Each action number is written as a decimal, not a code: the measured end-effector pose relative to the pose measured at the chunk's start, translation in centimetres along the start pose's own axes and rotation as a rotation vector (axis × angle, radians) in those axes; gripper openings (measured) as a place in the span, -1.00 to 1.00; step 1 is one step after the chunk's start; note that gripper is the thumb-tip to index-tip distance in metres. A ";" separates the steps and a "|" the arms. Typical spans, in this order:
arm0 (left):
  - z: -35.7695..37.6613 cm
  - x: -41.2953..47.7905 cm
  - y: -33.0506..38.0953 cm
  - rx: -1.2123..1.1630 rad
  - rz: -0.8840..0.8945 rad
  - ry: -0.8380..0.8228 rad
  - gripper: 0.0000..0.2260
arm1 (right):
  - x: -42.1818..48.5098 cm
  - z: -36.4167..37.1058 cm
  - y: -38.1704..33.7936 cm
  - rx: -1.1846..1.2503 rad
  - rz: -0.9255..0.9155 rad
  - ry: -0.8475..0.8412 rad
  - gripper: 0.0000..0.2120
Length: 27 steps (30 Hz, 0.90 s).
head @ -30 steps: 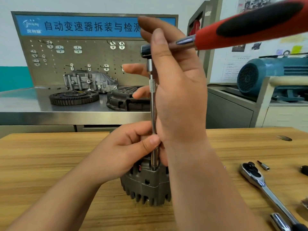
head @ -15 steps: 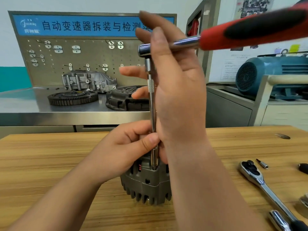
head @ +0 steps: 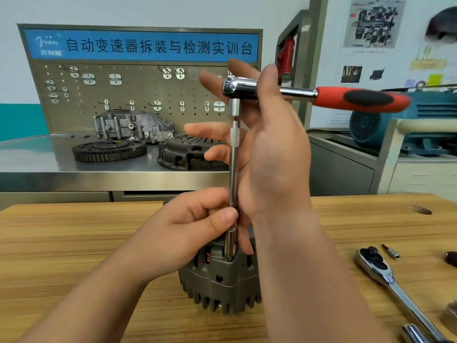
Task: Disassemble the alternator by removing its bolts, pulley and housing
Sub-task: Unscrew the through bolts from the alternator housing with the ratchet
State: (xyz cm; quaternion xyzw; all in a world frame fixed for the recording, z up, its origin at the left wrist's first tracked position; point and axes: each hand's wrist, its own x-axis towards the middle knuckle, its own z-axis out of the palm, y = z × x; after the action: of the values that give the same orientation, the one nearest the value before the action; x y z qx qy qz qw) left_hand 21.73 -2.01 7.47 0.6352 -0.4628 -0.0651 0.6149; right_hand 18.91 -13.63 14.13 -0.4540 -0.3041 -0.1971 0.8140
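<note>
The grey finned alternator [head: 222, 280] stands upright on the wooden table [head: 74, 243]. A long chrome extension bar [head: 233, 169] rises vertically from a bolt at its top edge. My left hand [head: 188, 233] pinches the bar's lower end just above the housing. On top of the bar sits a ratchet wrench with a red and black handle [head: 358, 99] pointing right. My right hand [head: 277, 157] holds the ratchet's head between thumb and fingers, the other fingers spread straight behind the bar. The bolt itself is hidden by the socket.
A second chrome ratchet [head: 385, 278] and a small bit [head: 392, 253] lie on the table to the right. Behind stands a steel bench [head: 37, 159] with a flywheel [head: 108, 149], clutch cover [head: 190, 154] and gearbox housing [head: 133, 125]. A blue motor [head: 395, 125] is at far right.
The red ratchet handle has swung away from me and now points to the right. My left hand keeps its pinch on the bar; the alternator has not moved.
</note>
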 end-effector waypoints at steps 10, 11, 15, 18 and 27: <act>0.1 -0.1 0.0 -0.014 0.009 0.028 -0.65 | -0.1 0.5 0.0 -0.115 -0.130 -0.085 -0.67; 0.1 -0.1 0.1 -0.024 0.009 0.026 -0.65 | -0.1 0.4 0.0 -0.079 -0.090 -0.071 -0.66; 0.0 -0.1 0.2 -0.026 0.013 -0.016 -0.59 | 0.0 0.2 -0.1 -0.007 0.017 -0.044 -0.62; 0.0 -0.1 0.2 -0.035 0.016 -0.021 -0.59 | -0.1 0.2 -0.1 -0.004 0.038 -0.042 -0.60; -0.1 0.0 -0.4 0.062 0.036 0.009 -0.81 | -0.2 0.8 0.0 -0.183 -0.155 0.000 -0.67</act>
State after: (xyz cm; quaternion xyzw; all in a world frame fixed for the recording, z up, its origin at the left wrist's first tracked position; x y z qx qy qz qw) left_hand 21.96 -1.95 7.19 0.6457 -0.4734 -0.0368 0.5980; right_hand 18.50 -12.91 14.30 -0.5013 -0.3190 -0.2866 0.7516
